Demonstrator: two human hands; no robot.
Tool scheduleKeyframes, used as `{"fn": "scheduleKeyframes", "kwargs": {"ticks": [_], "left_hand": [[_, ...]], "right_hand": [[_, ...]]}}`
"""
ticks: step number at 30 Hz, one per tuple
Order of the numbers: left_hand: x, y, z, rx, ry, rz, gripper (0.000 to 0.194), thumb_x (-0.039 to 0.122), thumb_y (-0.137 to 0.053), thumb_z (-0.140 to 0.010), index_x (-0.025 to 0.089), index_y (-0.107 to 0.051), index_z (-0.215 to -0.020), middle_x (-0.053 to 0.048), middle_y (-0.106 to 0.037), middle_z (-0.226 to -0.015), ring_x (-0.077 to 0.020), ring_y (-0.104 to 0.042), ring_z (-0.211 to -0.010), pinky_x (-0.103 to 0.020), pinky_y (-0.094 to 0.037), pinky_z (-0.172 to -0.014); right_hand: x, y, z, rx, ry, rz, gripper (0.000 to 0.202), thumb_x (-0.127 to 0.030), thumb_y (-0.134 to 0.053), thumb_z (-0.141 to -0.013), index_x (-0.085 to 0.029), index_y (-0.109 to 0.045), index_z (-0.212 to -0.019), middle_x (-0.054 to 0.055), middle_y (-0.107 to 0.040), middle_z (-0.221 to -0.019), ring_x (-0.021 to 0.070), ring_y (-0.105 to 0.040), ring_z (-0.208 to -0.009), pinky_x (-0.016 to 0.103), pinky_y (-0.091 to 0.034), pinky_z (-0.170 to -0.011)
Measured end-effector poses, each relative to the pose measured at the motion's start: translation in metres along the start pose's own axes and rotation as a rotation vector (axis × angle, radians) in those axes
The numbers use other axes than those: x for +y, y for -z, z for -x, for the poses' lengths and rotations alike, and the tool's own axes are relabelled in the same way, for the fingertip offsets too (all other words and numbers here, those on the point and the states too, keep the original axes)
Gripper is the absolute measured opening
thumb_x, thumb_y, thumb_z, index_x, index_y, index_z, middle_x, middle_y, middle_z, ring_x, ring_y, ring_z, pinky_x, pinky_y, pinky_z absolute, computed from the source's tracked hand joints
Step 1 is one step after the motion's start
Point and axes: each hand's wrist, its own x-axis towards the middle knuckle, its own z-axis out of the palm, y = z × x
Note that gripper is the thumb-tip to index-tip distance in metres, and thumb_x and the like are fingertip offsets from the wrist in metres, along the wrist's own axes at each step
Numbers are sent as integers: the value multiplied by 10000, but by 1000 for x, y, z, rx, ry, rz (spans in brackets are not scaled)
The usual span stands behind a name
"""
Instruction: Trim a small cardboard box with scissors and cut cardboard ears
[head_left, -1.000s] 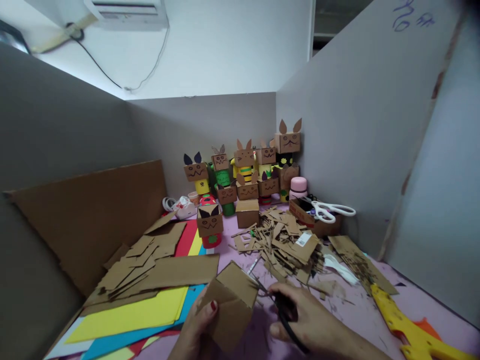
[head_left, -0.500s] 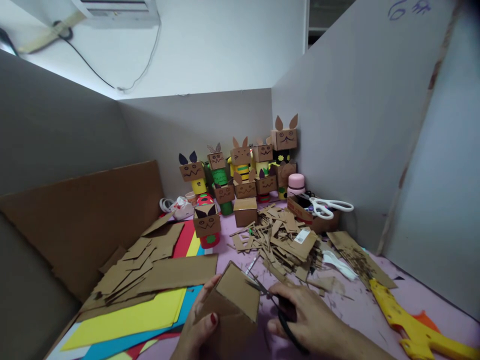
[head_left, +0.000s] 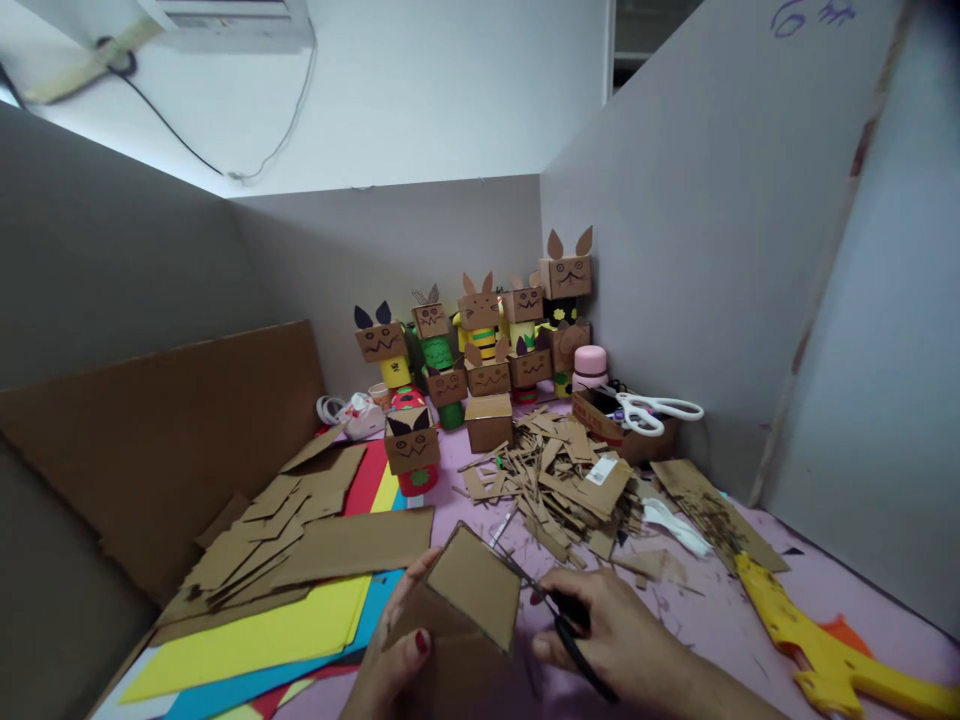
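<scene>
My left hand point(head_left: 397, 640) is wrapped around a small brown cardboard box point(head_left: 461, 655), thumb on its near side. The box is tilted, and its top face points up toward me. A pair of scissors with black handles point(head_left: 571, 645) is in my right hand point(head_left: 611, 630), fingers through the loops. Its thin blades reach the right upper edge of the box's top face; whether they touch the cardboard I cannot tell. The lower part of the box runs into shadow at the bottom of the view.
Cardboard scraps point(head_left: 559, 480) are heaped beyond my hands. Cardboard sheets point(head_left: 262, 540) and yellow paper point(head_left: 247, 635) lie left. A yellow glue gun point(head_left: 810, 640) is at right. White scissors point(head_left: 649, 410) rest on a box of tools. Several cardboard animal figures point(head_left: 480, 310) stand at the back.
The scissor blades have shifted slightly from over the box's top face toward its right edge. My left hand keeps its hold on the box. The whole view has moved a little.
</scene>
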Motion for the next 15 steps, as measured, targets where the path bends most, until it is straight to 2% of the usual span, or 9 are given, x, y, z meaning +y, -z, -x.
{"fn": "scheduleKeyframes", "kwargs": {"ticks": [3, 5, 11, 15], "left_hand": [[-3, 10, -4, 102, 60, 87, 677, 333, -811, -611, 226, -569, -1235, -67, -774, -941, -327, -660, -1019, -418, -473, -952], [-6, 14, -7, 118, 83, 154, 627, 343, -797, -638, 218, -583, -1214, -67, -780, -910, -318, -670, -1003, -414, -483, -946], [-17, 11, -9, -21, 217, 252, 548, 397, -743, -695, 201, -605, -1189, -76, -783, -819, -329, -662, -1023, -445, -470, -965], [-22, 10, -6, -69, 252, 229, 520, 385, -705, -739, 163, -600, -1197, -101, -776, -870, -332, -645, -1054, -443, -438, -993]], "right_hand": [[3, -4, -1, 27, -38, -47, 326, -462, -684, -696, -174, -667, -846, -71, -415, -535, 116, -370, -524, 237, -227, -499], [4, -7, -2, 47, -42, -71, 361, -475, -684, -695, -162, -668, -875, -63, -422, -549, 122, -367, -540, 240, -241, -508], [7, -17, -1, -33, -37, -463, 489, -588, -654, -701, -160, -619, -936, -50, -447, -598, 123, -396, -551, 230, -307, -497], [7, -16, -2, 20, -26, -543, 461, -598, -654, -712, -172, -601, -878, -49, -450, -629, 114, -391, -567, 223, -313, -506]]}}
